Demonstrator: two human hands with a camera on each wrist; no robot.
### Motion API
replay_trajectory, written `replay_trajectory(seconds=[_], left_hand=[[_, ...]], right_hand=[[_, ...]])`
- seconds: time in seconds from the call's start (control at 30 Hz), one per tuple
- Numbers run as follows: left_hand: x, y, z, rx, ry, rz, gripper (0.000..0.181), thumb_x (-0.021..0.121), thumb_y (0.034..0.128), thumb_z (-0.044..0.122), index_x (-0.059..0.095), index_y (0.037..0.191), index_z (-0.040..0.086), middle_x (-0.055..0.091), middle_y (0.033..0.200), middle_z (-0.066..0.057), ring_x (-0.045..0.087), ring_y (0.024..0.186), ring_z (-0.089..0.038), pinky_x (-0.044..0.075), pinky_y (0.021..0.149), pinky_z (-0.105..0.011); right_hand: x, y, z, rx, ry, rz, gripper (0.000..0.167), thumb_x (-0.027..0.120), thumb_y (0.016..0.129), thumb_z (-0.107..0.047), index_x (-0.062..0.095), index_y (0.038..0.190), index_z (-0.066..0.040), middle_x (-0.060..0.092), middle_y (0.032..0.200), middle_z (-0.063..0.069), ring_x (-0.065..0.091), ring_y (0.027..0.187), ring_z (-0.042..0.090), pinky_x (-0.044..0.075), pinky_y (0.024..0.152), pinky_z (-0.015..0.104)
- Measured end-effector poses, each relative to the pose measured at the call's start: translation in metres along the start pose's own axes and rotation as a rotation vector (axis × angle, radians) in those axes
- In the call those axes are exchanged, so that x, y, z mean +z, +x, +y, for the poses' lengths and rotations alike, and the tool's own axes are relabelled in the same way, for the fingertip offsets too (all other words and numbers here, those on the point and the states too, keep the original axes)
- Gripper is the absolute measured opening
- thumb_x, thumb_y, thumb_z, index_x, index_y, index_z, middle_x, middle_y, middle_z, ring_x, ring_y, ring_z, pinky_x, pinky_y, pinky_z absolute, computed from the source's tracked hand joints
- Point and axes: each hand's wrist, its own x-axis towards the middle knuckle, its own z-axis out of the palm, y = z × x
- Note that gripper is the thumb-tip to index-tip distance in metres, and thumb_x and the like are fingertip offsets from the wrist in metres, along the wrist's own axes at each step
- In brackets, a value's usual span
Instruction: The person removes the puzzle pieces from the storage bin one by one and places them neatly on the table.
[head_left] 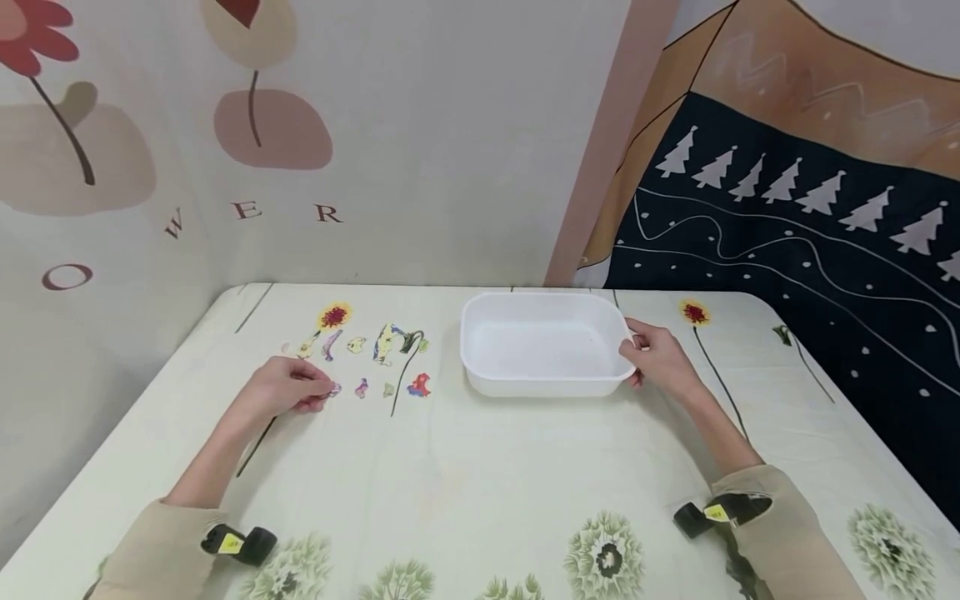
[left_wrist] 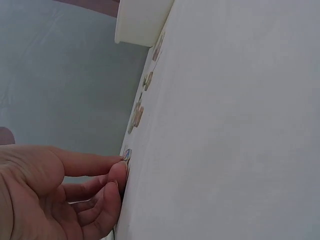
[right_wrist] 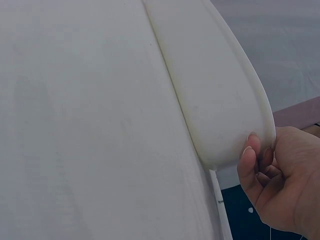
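Observation:
Thumb and index finger of my left hand (head_left: 287,387) pinch a small flat purple-and-white piece (left_wrist: 128,154) at the table surface. Other small coloured pieces lie in two loose rows around it: a purple one (head_left: 362,388), a pale one (head_left: 388,389) and a red-and-blue one (head_left: 420,385) in the near row. A purple piece (head_left: 329,345) and a yellowish piece (head_left: 356,344) are among those farther back. On the other side, my right hand (head_left: 662,358) grips the right end of a white plastic tub (head_left: 543,387), its thumb over the rim. The tub's visible inside is bare.
A white tablecloth (head_left: 450,483) printed with flowers and stems covers the table; some pieces overlap the prints. Behind the table hangs a pale curtain (head_left: 450,167), with a dark tree-patterned cloth (head_left: 750,225) on the right. Each sleeve carries a black wrist strap.

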Motion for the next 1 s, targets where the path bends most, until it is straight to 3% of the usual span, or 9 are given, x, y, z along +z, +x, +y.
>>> replay_trajectory(seconds=[0.3,0.73,0.9,1.0], left_hand=[[-0.004,-0.003,-0.006,0.019,0.036,0.014,0.027,0.07,0.0955,0.017,0.062,0.105,-0.008,0.065,0.074,-0.005,0.058,0.068,-0.017,0.048,0.061,-0.027],[-0.004,0.003,0.001,0.052,0.091,0.055,0.024,0.061,0.0974,0.015,0.063,0.105,-0.008,0.065,0.077,-0.005,0.06,0.07,-0.017,0.05,0.062,-0.028],[-0.003,0.002,0.005,0.078,0.117,0.088,0.025,0.057,0.0984,0.015,0.064,0.106,-0.008,0.066,0.077,-0.005,0.061,0.071,-0.018,0.048,0.062,-0.029],[-0.002,0.002,0.008,0.108,0.127,0.106,0.027,0.057,0.1003,0.017,0.065,0.107,-0.008,0.067,0.079,-0.007,0.06,0.073,-0.02,0.045,0.063,-0.03]], right_hand=[[0.003,0.003,0.002,0.004,-0.004,-0.006,0.061,0.05,0.095,-0.008,0.034,0.152,0.008,0.057,0.084,0.015,0.06,0.051,0.019,0.055,0.051,0.03],[-0.002,0.0,0.003,0.018,0.017,-0.013,0.059,0.049,0.1,-0.012,0.032,0.153,0.006,0.057,0.093,0.021,0.059,0.054,0.019,0.055,0.053,0.029],[-0.003,-0.001,0.003,0.023,0.014,-0.042,0.058,0.05,0.106,-0.019,0.03,0.155,0.005,0.06,0.097,0.024,0.061,0.056,0.02,0.056,0.055,0.031],[-0.005,0.0,0.002,0.025,-0.064,-0.04,0.061,0.048,0.108,-0.031,0.03,0.155,0.004,0.061,0.094,0.022,0.062,0.058,0.021,0.055,0.059,0.032]])
